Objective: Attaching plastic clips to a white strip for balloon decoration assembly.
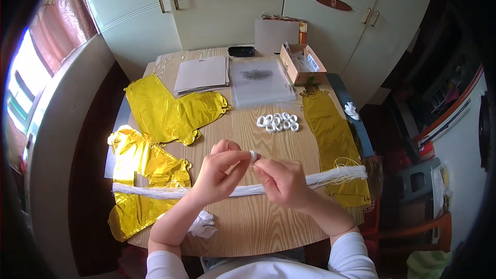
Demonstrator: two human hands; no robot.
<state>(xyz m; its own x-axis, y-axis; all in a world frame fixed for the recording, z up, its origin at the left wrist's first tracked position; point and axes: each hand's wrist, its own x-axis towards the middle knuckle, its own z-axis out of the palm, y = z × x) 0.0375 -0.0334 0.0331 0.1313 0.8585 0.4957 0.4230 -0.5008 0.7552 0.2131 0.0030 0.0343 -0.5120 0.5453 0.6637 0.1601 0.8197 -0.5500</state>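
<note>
My left hand (pixel 221 171) is closed, with a small white coil (pixel 253 156) pinched at its fingertips above the middle of the table. Beside it, my right hand (pixel 284 180) is also closed, its thumb and forefinger pressed together against the coil's right side. What the right fingertips grip is too small to make out. Below both hands, a long bundle of white strings (pixel 248 190) runs across the table, with loose yellowish strands (pixel 341 171) at its right end. Several similar white coils (pixel 278 122) lie grouped just beyond my right hand.
Flat gold foil balloons lie at the left (pixel 155 108) and right (pixel 330 134). Grey-white cards (pixel 201 74), clear plastic bags (pixel 261 82), a cardboard box (pixel 302 67) and a black tray (pixel 241 51) stand at the back. Crumpled white tissue (pixel 203 225) is near the front edge.
</note>
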